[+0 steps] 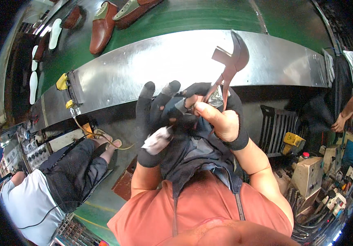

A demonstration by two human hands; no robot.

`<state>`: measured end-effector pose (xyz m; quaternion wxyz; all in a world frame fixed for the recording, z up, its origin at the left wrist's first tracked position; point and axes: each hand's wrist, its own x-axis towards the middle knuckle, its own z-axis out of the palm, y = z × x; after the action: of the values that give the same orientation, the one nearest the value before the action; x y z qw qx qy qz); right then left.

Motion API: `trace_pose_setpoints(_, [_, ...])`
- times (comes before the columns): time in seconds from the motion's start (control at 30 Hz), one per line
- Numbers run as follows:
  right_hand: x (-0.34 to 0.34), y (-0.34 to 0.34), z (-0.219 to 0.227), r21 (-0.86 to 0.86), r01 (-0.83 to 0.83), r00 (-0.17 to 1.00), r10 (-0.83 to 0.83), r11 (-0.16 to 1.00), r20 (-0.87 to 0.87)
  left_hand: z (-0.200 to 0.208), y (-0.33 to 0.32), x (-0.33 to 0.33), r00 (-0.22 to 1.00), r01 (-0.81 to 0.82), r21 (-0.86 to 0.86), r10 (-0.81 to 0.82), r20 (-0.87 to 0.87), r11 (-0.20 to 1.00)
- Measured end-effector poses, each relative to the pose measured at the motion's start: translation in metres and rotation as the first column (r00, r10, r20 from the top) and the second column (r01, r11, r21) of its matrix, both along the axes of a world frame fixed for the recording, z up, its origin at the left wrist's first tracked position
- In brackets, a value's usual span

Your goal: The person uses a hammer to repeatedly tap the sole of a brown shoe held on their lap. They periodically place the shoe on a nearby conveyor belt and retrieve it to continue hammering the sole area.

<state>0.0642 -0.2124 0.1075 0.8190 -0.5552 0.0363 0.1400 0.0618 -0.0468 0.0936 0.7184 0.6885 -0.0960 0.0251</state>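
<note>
- The person's right hand (225, 121), black-gloved with a bare thumb, is closed on the narrow lower end of a curved brown piece (239, 55).
- The piece rises from that grip, its wide upper part seen against a shiny metal ledge (172, 55).
- The left hand (154, 112), also black-gloved, is just beside the right, two fingers spread upward; whether its other fingers pinch the piece, I cannot tell.
- Beyond the ledge, a green surface (201, 18) bears brown shoes (101, 35) and white insoles (55, 33).
- At lower left is another person (37, 205) in a white top.
</note>
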Motion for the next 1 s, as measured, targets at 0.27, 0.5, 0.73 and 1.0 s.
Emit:
trace_pose_setpoints(0.27, [-0.062, -0.043, -0.092, -0.505, -0.053, 0.975, -0.066, 0.861, -0.214, -0.086, 0.048, 0.144, 0.924, -0.383, 0.142, 0.377, 0.069, 0.913])
trace_pose_setpoints(0.5, [-0.147, -0.039, -0.175, -0.705, -0.161, 0.962, -0.049, 0.691, -0.268, -0.150, 0.132, 0.345, 0.891, -0.442, 0.375, 0.352, 0.286, 0.815])
trace_pose_setpoints(0.73, [-0.135, -0.040, -0.192, -0.727, -0.250, 0.928, -0.056, 0.639, -0.368, -0.111, 0.079, 0.351, 0.975, -0.158, 0.333, 0.201, -0.097, 0.929])
trace_pose_setpoints(1.0, [-0.130, -0.047, -0.200, -0.694, -0.257, 0.935, -0.010, 0.673, -0.356, -0.115, 0.078, 0.343, 0.952, -0.258, 0.718, 0.042, 0.304, 0.647])
